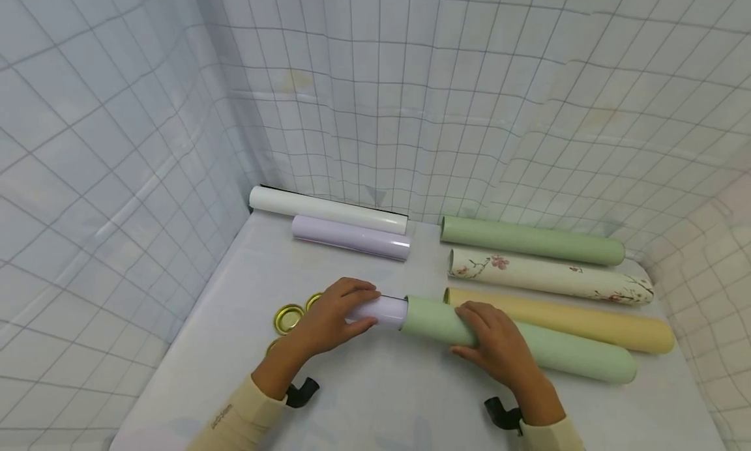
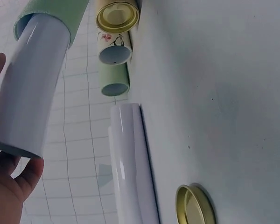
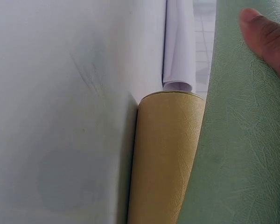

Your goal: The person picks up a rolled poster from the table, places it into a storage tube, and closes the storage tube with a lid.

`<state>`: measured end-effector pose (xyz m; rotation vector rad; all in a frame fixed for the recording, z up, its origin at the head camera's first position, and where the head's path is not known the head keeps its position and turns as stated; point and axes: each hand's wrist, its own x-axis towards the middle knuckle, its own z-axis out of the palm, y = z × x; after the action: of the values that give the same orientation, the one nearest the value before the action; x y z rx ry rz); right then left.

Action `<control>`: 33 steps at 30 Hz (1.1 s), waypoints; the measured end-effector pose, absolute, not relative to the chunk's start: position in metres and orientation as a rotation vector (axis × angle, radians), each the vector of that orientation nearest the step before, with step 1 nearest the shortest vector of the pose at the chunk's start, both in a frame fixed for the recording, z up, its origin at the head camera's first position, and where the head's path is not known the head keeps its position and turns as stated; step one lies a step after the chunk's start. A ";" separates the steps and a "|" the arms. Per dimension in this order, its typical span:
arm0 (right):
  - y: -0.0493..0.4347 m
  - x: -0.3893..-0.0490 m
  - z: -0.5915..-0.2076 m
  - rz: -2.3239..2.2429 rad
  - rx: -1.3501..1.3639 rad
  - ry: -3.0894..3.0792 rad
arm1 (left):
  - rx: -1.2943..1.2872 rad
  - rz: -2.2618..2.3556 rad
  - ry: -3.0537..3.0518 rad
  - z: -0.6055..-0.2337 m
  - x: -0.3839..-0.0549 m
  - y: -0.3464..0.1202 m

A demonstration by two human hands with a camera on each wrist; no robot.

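Observation:
My left hand point(image 1: 331, 317) holds the outer end of a glossy lavender rolled sheet point(image 1: 390, 313), thumb and fingers on either side of it. The roll's other end sits inside the open mouth of a pale green tube point(image 1: 577, 354) with a creased, leathery surface. My right hand point(image 1: 495, 340) grips that tube around its middle, fingers over the top; the thumb point(image 3: 266, 39) lies along its side in the right wrist view. In the left wrist view the roll point(image 2: 35, 84) is seen entering the tube's mouth, its near edge by my fingertips. The inserted length is hidden.
Behind the right hand lie a yellow tube point(image 1: 604, 323) with a gold lid point(image 2: 117, 17) on its end, a flowered tube point(image 1: 545, 278) and another green tube point(image 1: 530, 240). A white roll point(image 1: 328, 207) and a lavender roll point(image 1: 352, 238) lie back left. Several gold lids point(image 1: 289, 319) are beside the left hand.

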<state>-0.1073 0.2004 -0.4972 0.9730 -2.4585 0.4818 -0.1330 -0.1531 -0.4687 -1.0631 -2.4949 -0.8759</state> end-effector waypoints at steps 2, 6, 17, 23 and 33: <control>0.201 -0.106 -0.496 0.479 0.972 -2.452 | -1.004 -1.006 -2.519 -0.468 -0.131 -0.159; 0.200 -0.102 -0.495 0.477 0.965 -2.441 | -0.890 -1.206 -2.548 -0.465 -0.125 -0.175; 0.201 -0.100 -0.495 0.489 0.966 -2.408 | -0.873 -1.410 -2.561 -0.463 -0.119 -0.194; 0.200 -0.100 -0.494 0.494 0.976 -2.402 | -0.974 -1.384 -2.534 -0.468 -0.120 -0.179; 0.198 -0.097 -0.492 0.510 0.978 -2.440 | -1.132 -1.358 -2.493 -0.477 -0.125 -0.140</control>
<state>-0.0972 0.1977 -0.4921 0.9780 -2.4395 0.5102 -0.1252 -0.1397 -0.4766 -1.1322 -2.4935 -1.3584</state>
